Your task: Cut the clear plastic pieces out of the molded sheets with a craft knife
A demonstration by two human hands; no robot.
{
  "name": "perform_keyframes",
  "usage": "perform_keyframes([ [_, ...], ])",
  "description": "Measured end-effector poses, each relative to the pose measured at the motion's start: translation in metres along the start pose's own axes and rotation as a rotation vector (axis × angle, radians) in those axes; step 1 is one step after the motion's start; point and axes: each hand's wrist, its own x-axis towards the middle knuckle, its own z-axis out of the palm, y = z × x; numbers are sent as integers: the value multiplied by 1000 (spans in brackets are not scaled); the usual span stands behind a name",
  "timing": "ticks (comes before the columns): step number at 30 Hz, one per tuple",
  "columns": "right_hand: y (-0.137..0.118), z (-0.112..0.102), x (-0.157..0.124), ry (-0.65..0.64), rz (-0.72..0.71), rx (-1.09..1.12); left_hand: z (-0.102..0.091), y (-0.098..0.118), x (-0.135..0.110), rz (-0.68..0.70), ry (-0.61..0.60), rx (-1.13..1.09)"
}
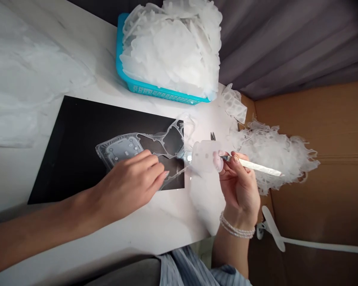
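My left hand [134, 174] is closed, its fingers curled over a clear, webbed plastic sheet [119, 143] with a rounded rectangular part inside; its fingertips are partly hidden. This sheet lies on a black mat [77, 139], with thin strands reaching past the mat's right edge. In my right hand [240, 182], closed, is a craft knife [259, 166] with a white wrapped handle and a metal tip. The same hand's fingers also hold a frosted, rounded plastic piece [204, 155]. Behind that piece, a pair of dark pointed tips [213, 136] shows; the rest is hidden.
A turquoise basket [158, 93] heaped with frosted pieces stands at the back. To the right, a pile of webbed scraps [271, 155] lies against a cardboard box [322, 131]. Translucent plastic [24, 79] covers the table's left. A white stick-like object [322, 245] is at lower right.
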Motion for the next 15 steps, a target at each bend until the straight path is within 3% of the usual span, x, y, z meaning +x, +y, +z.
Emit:
perform_keyframes([
  [3,-18,31,-18,-138,-97,-99,-3,0,23,-263,-232,-552],
  [6,-24,45,-31,-358,-111,-167,-1,-6,27,-336,-406,-993],
  [8,-20,48,-32,-334,-130,-180,-1,-9,23,-421,-420,-1192],
  [11,-10,50,-23,-197,-119,-264,-5,-10,17,-688,-399,-1411],
  [13,-4,51,-16,-253,-54,-358,-8,-9,17,-846,-399,-1475],
  [15,1,53,-13,-360,9,-389,-10,-8,18,-907,-400,-1479],
])
